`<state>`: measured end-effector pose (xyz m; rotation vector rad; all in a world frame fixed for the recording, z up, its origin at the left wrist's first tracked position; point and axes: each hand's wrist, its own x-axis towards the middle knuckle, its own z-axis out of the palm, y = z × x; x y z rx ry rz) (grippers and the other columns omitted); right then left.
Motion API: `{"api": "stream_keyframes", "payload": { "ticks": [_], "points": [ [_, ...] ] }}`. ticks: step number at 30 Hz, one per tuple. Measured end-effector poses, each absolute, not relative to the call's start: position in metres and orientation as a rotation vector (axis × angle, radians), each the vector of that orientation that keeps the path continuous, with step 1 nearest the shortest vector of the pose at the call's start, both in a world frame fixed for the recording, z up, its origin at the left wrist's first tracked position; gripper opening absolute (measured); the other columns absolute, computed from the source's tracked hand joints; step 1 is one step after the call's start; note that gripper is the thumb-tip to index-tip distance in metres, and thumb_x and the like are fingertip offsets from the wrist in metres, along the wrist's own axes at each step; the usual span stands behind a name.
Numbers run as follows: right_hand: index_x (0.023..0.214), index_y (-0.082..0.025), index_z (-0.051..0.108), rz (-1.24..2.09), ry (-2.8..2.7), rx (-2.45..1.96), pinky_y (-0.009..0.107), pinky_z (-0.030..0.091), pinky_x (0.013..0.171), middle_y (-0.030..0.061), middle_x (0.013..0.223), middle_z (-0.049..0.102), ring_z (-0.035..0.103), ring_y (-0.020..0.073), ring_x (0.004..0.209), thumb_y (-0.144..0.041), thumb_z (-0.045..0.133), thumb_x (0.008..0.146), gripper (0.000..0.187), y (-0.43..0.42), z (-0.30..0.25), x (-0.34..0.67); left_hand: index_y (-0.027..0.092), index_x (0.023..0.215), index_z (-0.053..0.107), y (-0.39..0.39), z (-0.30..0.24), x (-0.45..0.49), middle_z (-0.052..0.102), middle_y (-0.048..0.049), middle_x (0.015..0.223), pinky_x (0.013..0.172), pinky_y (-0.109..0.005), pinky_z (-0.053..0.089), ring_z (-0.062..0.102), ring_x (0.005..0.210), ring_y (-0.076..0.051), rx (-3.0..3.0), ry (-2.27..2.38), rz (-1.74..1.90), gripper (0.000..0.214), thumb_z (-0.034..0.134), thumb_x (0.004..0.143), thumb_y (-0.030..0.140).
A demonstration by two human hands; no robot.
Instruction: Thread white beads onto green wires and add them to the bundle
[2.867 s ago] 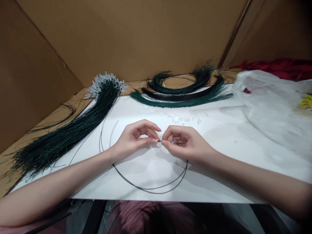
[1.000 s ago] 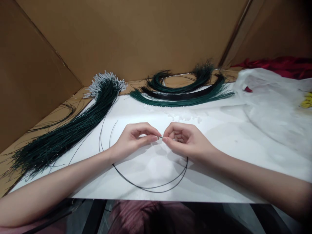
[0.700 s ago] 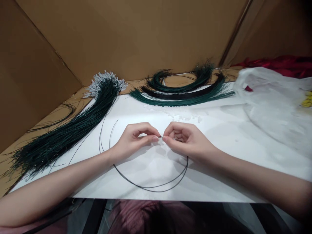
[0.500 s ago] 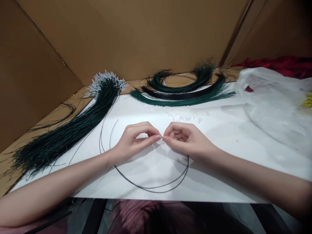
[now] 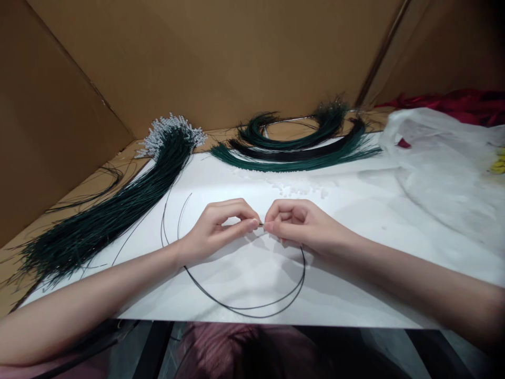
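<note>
Two thin dark wires (image 5: 252, 309) curve in a loop on the white sheet (image 5: 355, 273) near the front edge. My right hand (image 5: 300, 223) pinches the wires' end between thumb and forefinger. My left hand (image 5: 221, 226) faces it, fingertips pinched together and touching the same end; something tiny may sit between them, too small to tell. The wires' other ends (image 5: 185, 202) curl up left of my left hand.
A long bundle of dark green wires with white tips (image 5: 118, 205) lies at the left. Curved green and black bundles (image 5: 300, 147) lie at the back. Small clear beads (image 5: 300, 187) are scattered behind my hands. A clear plastic bag (image 5: 442, 168) sits right. Cardboard walls (image 5: 205, 58) surround.
Both hands stay pinched together at the wire end. The right hand has tilted slightly and the wire loop has sagged a little toward the front edge.
</note>
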<state>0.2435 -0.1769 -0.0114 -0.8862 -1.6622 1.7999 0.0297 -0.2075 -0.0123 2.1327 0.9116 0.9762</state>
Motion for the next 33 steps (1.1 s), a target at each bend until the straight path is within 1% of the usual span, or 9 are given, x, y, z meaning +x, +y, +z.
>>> {"api": "stream_keyframes", "payload": {
  "ticks": [8,12,17,23,26,30,33],
  "points": [
    [0.071,-0.016,0.062,1.845,-1.595,-0.923,0.020,0.027,0.045,-0.0039,0.055,0.049,0.044,0.0067,0.051,-0.021,0.075,0.069,0.014,-0.1777,-0.0080,0.2430,0.017,0.091,0.068,-0.2066,-0.0131,0.0276,0.065,-0.0027,0.085,0.072,-0.022,0.046,0.060,0.078,-0.011,2.007,0.964,0.968,0.010,0.059,0.093,0.021],
    [0.070,-0.016,0.062,1.848,-1.587,-0.925,0.019,0.027,0.045,-0.0039,0.055,0.049,0.044,0.0065,0.050,-0.022,0.076,0.068,0.016,-0.1781,-0.0085,0.2428,0.017,0.090,0.069,-0.2066,-0.0138,0.0275,0.065,-0.0024,0.084,0.071,-0.022,0.046,0.060,0.077,-0.010,1.931,0.978,0.991,0.009,0.062,0.092,0.022],
    [0.071,-0.016,0.062,1.810,-1.601,-0.924,0.020,0.029,0.046,-0.0035,0.055,0.050,0.045,0.0068,0.051,-0.024,0.075,0.070,0.015,-0.1788,-0.0097,0.2433,0.017,0.091,0.071,-0.2033,-0.0169,0.0276,0.069,-0.0036,0.088,0.073,-0.022,0.050,0.064,0.079,-0.011,1.808,0.935,1.062,0.006,0.069,0.086,0.020],
    [0.074,-0.016,0.062,1.725,-1.703,-0.875,0.021,0.034,0.049,-0.0026,0.057,0.053,0.047,0.0079,0.052,-0.024,0.073,0.072,0.014,-0.1776,-0.0120,0.2444,0.016,0.085,0.072,-0.2022,-0.0174,0.0286,0.071,-0.0036,0.085,0.073,-0.022,0.054,0.067,0.078,-0.011,1.687,0.909,1.086,0.005,0.073,0.081,0.015],
    [0.074,-0.016,0.062,1.692,-1.728,-0.842,0.022,0.035,0.050,-0.0030,0.057,0.053,0.047,0.0082,0.052,-0.024,0.072,0.073,0.013,-0.1791,-0.0110,0.2440,0.016,0.085,0.072,-0.2027,-0.0170,0.0288,0.072,-0.0038,0.084,0.072,-0.021,0.055,0.068,0.076,-0.012,1.677,0.912,1.085,0.008,0.075,0.079,0.014],
    [0.074,-0.016,0.062,1.668,-1.754,-0.849,0.022,0.037,0.050,-0.0023,0.057,0.054,0.049,0.0093,0.053,-0.025,0.072,0.074,0.013,-0.1816,-0.0085,0.2438,0.016,0.090,0.072,-0.2024,-0.0176,0.0284,0.073,-0.0040,0.083,0.071,-0.023,0.057,0.069,0.075,-0.013,1.681,0.918,1.091,0.015,0.078,0.076,0.016],
    [0.075,-0.016,0.063,1.669,-1.755,-0.843,0.022,0.038,0.052,-0.0022,0.058,0.056,0.051,0.0096,0.054,-0.024,0.072,0.074,0.012,-0.1820,-0.0077,0.2439,0.016,0.091,0.073,-0.2018,-0.0170,0.0284,0.073,-0.0046,0.083,0.070,-0.023,0.057,0.069,0.075,-0.013,1.696,0.939,1.083,0.015,0.077,0.077,0.016]
  ]
}}
